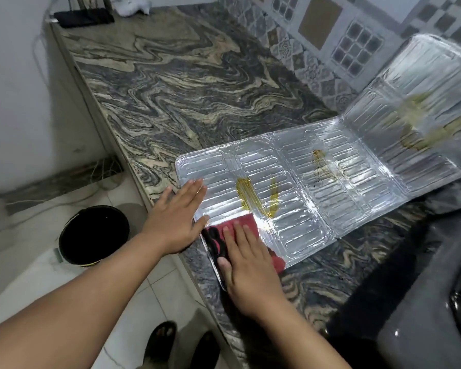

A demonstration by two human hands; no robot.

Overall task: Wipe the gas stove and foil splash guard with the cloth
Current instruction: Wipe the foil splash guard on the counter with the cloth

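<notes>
Right hand (246,258) flat on the red cloth (241,230), fingers straight, pressing it onto the near corner of the foil splash guard (298,203). Left hand (177,213) spread flat, pinning the guard's left edge. Thin foil likely to crease or skid under hard strokes. Yellow grease streaks (256,199) just beyond, liable to smear. Gas stove (421,302) at right, untouched.

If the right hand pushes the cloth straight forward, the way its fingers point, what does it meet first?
Probably the yellow oily streaks on the foil splash guard, just ahead of the right hand and red cloth.
</notes>
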